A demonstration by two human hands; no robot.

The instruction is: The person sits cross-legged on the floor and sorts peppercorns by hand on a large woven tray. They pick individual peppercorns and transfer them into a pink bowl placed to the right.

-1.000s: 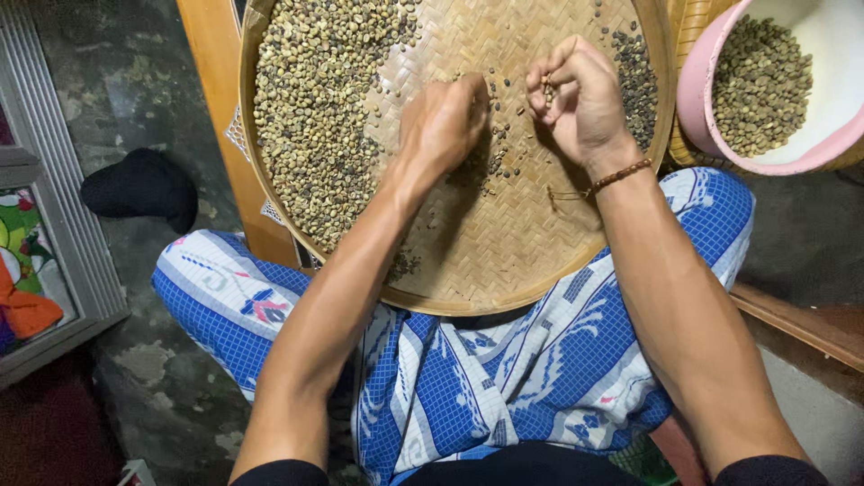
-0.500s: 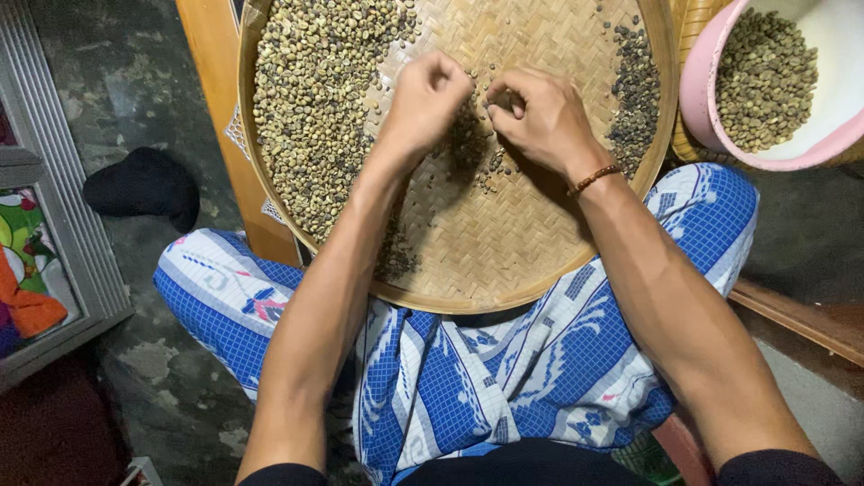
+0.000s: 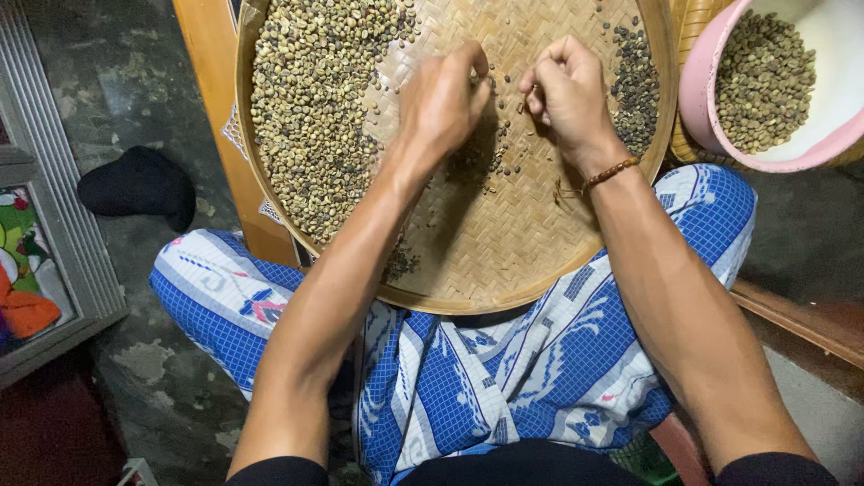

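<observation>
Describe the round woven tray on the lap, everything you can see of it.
The woven tray is a wide, shallow round of tan plaited strips with a smooth rim, its far edge out of frame. It rests on the blue patterned cloth over the lap. Pale beans are heaped at its left, darker ones at its right. Both hands work over its middle.

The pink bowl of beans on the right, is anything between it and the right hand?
Nothing visible blocks the way. The right hand hovers over the woven tray; between it and the pink bowl lie only a strip of dark beans and the tray's low rim.
</observation>
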